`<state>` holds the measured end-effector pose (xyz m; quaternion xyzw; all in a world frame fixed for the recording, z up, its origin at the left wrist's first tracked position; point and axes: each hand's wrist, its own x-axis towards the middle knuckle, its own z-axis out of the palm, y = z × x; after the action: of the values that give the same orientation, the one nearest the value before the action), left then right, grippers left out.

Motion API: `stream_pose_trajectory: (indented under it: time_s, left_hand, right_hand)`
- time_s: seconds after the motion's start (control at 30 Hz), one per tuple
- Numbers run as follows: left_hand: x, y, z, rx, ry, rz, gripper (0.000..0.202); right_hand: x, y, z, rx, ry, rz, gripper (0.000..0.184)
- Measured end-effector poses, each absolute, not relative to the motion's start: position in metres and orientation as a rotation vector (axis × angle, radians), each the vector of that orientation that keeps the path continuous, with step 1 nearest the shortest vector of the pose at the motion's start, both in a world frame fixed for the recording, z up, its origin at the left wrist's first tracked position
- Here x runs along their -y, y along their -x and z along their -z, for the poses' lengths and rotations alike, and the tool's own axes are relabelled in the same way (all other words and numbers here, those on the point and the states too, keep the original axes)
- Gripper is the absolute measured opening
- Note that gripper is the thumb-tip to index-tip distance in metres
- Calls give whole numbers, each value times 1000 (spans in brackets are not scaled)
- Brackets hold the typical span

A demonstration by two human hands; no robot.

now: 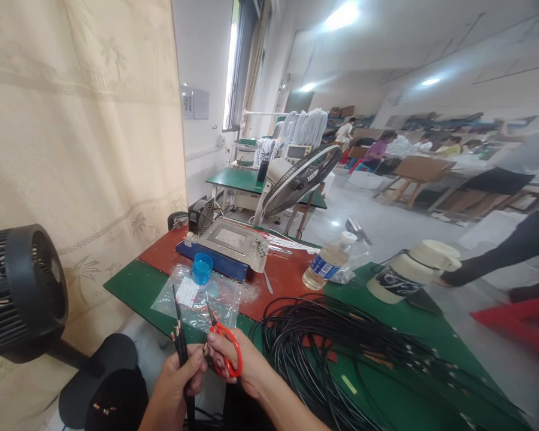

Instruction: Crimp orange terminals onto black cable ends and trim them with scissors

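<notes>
My left hand [182, 374] is closed around a few black cables [179, 341], whose stripped ends point up with coppery wire showing. Red-handled scissors [227, 344] are in my right hand [242, 359], the handle loops around its fingers and the blades pointing up and away. The fingertips of both hands almost meet, and a small bit between them is too small to name. Just beyond lies a clear plastic bag [224, 299] with a white label. A blue round cup [202, 269] stands at its far edge. To the right spreads a large coil of black cables [296, 335] on the table.
A blue-sided heating plate [215, 263] sits on a red mat [157, 254] over the green table [130, 284]. A bottle of clear liquid [326, 263] and a cream jug [406, 275] stand at right. Black fan [22, 293] at left; another fan [300, 179] behind. A person's arm [503, 257] reaches in at right.
</notes>
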<state>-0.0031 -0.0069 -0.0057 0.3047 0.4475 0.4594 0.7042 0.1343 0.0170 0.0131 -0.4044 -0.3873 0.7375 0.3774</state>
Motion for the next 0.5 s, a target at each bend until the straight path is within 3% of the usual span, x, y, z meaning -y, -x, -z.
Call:
stream_pose_trajectory:
  time_s: [0.5]
  left_hand:
    - [6, 7, 5, -905, -731, -1036, 31]
  right_hand:
    - [-14, -128, -15, 797, 1071, -2113, 42]
